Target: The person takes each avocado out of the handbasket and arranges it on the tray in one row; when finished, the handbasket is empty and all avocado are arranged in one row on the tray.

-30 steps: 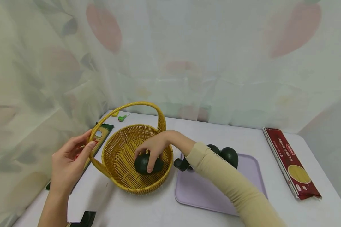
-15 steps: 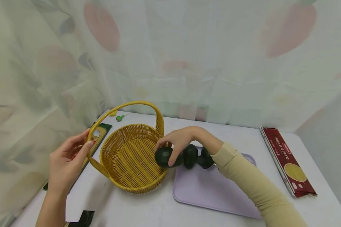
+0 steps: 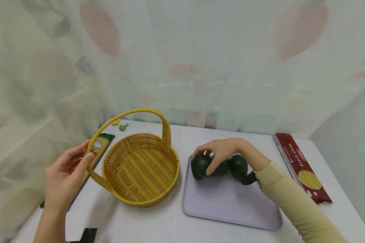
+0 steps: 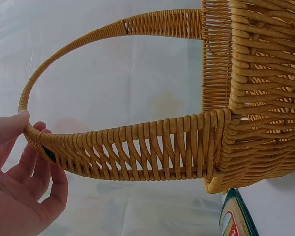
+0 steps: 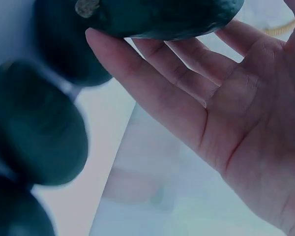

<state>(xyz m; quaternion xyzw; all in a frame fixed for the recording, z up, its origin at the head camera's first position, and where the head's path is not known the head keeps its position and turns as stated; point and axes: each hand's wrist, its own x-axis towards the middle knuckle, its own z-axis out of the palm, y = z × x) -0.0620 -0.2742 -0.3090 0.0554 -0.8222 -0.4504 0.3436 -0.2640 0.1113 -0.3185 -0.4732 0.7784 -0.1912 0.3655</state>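
My left hand (image 3: 64, 173) pinches the side of the tall handle (image 4: 167, 147) of a yellow-brown wicker basket (image 3: 143, 179), thumb on one side and fingers on the other. Over the back left part of a pale purple tray (image 3: 231, 209), my right hand (image 3: 223, 150) grips a dark green avocado (image 3: 200, 164) from above. In the right wrist view, this avocado (image 5: 172, 17) shows its stem end, with the fingers spread along it. More dark avocados (image 3: 238, 164) lie at the tray's back, partly hidden by the hand.
A red spaghetti packet (image 3: 302, 165) lies right of the tray. Behind the left hand is a green-edged packet (image 3: 104, 141). A small green item (image 3: 123, 127) and a yellow one (image 3: 116, 122) sit behind the basket. A patterned curtain (image 3: 182, 60) hangs at the back.
My right hand has lifted the avocado out of the basket and carried it rightward to the tray. The left hand keeps its hold on the handle; the view has shifted slightly.
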